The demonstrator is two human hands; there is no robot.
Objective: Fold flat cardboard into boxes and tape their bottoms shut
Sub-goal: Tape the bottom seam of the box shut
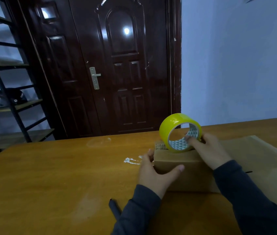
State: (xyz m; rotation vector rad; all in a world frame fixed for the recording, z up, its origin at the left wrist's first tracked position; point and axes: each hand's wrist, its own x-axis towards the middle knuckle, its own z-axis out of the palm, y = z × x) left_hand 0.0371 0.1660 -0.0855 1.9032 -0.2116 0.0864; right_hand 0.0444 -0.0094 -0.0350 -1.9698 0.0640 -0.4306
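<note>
The folded box (183,170) sits on the worktop (58,175). The left hand (156,173) clamps the box's near-left corner, steadying it; the right hand (209,150), fingers hooked through the core, stands the yellow tape roll (179,132) on the box's far edge, apparently to run tape.

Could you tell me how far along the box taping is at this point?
Done: one cardboard box stands folded on the table. In hand: the left hand steadies it while the right hand holds the yellow tape roll on top. Left: finishing the seam; flat cardboard waits alongside.
</note>
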